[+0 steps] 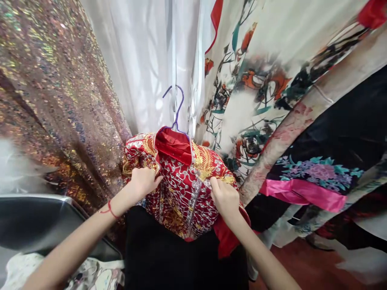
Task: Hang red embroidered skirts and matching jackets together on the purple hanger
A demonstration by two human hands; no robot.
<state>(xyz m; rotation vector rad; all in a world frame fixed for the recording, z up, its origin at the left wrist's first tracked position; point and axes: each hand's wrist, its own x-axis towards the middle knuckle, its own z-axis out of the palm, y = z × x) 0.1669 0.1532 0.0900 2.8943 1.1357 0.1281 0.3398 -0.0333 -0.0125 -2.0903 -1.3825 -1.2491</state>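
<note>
Gold-and-silver-embroidered red fabric garment (179,183) sits between left fingers (145,177), nine o'clock, and right fingers (216,188), three o'clock, both gripping it.

Two hands (143,183) (225,197), one jacket (178,193), one hanger (176,118)

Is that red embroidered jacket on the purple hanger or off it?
On. The purple hanger rises out of the red embroidered jacket at the neck, its hook exposed above and its base dipping inside.
</note>
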